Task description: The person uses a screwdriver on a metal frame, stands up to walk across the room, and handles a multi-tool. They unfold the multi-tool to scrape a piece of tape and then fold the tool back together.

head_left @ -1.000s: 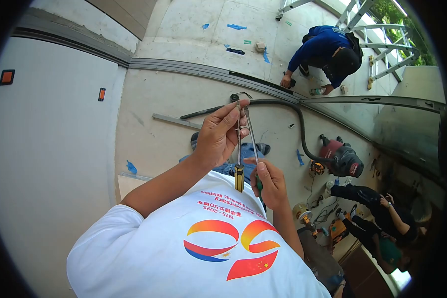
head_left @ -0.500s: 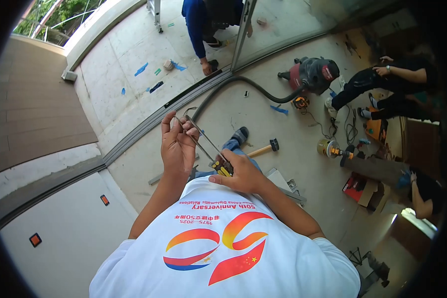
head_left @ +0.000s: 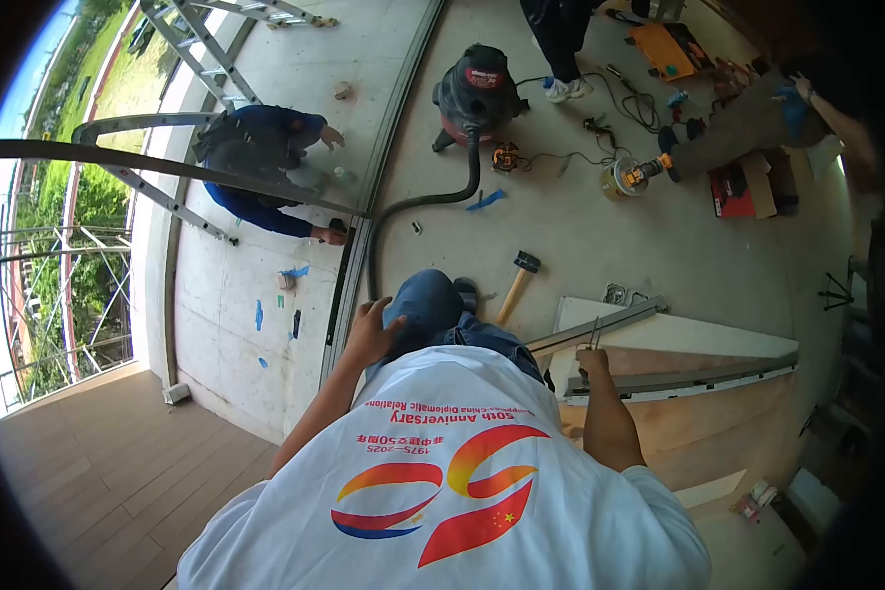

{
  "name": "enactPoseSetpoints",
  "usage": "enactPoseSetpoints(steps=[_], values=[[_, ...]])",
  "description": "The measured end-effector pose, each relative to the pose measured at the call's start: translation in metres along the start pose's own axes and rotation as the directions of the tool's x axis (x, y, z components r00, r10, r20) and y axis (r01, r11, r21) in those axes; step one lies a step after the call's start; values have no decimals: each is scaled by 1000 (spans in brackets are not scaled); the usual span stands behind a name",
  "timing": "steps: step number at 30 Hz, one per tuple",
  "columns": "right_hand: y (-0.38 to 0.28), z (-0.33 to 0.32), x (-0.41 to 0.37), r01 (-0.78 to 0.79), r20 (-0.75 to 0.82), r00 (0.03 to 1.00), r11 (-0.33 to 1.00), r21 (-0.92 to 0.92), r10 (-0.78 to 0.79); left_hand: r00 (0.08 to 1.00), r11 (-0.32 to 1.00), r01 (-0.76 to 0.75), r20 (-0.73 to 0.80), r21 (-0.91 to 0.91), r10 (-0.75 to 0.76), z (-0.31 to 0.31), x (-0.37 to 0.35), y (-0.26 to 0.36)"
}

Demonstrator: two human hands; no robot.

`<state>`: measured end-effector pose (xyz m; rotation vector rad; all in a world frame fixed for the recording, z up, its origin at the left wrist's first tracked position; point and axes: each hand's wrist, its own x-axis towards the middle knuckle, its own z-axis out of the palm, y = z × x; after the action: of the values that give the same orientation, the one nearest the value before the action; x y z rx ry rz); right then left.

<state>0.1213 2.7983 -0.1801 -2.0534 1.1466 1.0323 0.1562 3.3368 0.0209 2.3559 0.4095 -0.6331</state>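
Note:
My left hand (head_left: 369, 334) is beside my bent knee in blue jeans (head_left: 425, 303), its fingers apart and holding nothing. Out to my right side, my right hand (head_left: 592, 364) is closed around the handles of two screwdrivers (head_left: 596, 332), whose thin metal shafts point away from me. The handles are mostly hidden in the fist. Beneath that hand lie a white panel (head_left: 582, 313) and a grey metal profile (head_left: 619, 317). A mallet (head_left: 513, 287) with a wooden handle and black head lies on the floor ahead of my legs.
A shop vacuum (head_left: 477, 93) trails its black hose (head_left: 433, 201) along the door track (head_left: 359, 265). Beyond a glass door, a person in blue (head_left: 265, 162) crouches near a ladder (head_left: 202, 59). Power tools (head_left: 634, 177), cables and a red box (head_left: 737, 187) lie near other people at upper right.
My hands have moved apart. The left has let go of the screwdriver shafts and dropped to my knee; the right has carried the screwdrivers out to the right. My view has turned.

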Motion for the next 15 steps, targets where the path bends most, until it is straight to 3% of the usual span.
enactPoseSetpoints(steps=[2, 3, 5, 6, 9, 10, 11, 12, 13, 14, 15], values=[[55, -37, -17, 23, 45, 999, 972, -236, -13, 988, 981, -154, 8, 114, 154, 6, 22, 16], [87, -49, -19, 59, 61, 997, 936, -348, -40, 979, 981, -173, 124, 92, 162, 2, 36, 28], [137, -51, -21, -96, 64, 991, 967, -235, 113, 921, 980, -194, 353, 47, 166, -22, 69, 64], [138, -50, -35, -169, 34, 984, 981, -89, 173, 880, 960, -172, 473, 223, 48, -42, 89, 99], [130, -26, -51, -313, -40, 936, 882, 353, 349, 860, 979, -183, 469, -84, 201, -96, 143, 165], [122, -14, -46, -321, -24, 935, 871, 373, 355, 873, 918, -264, 331, -295, 357, -121, 151, 203], [111, -1, -46, -333, -6, 932, 858, 391, 364, 866, 806, -349, 164, -477, 472, -149, 154, 243], [93, 10, -50, -347, 72, 933, 822, 452, 354, 820, 500, -375, -27, -781, 571, -171, 157, 273], [74, 14, -50, -359, 143, 931, 779, 514, 335, 582, 165, -460, -156, -872, 799, -200, 173, 299], [65, 24, -29, -333, 153, 943, 864, 377, 297, 449, -55, -429, -266, -901, 853, -231, 169, 335], [30, 12, -38, -234, 26, 970, 896, 378, 242, 348, -260, -388, -402, -884, 847, -255, 165, 365]])
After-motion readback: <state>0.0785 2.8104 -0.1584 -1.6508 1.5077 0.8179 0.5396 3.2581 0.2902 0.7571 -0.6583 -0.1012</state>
